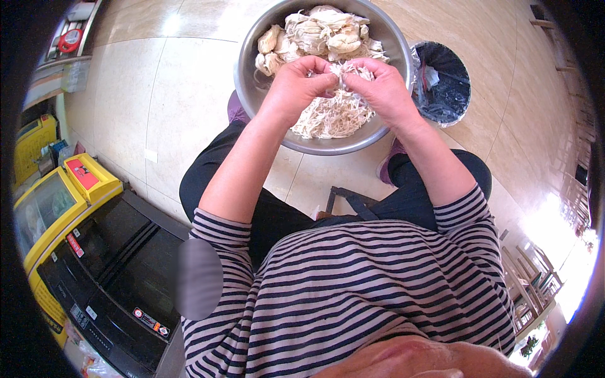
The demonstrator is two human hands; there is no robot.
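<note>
Striped shirt (353, 283) fills the bottom of the view, and from its sleeves two bare forearms reach forward over dark trousers (277, 214) to a big metal bowl (247, 69) on the tiled floor (157, 94). Both hands meet above the bowl's middle — the left hand (296, 85) and right hand (378, 88) each pinch one pale piece of meat (337, 72) between fingertips, directly over a heap of fine shreds (331, 116), with whole pieces (315, 34) piled at the far side. Right of the bowl stands a lined bin (447, 85) — just beside it.

Black bin (445, 85) w/ liner, yellow-black chest freezers (94, 252), tiled floor (151, 88)
</note>
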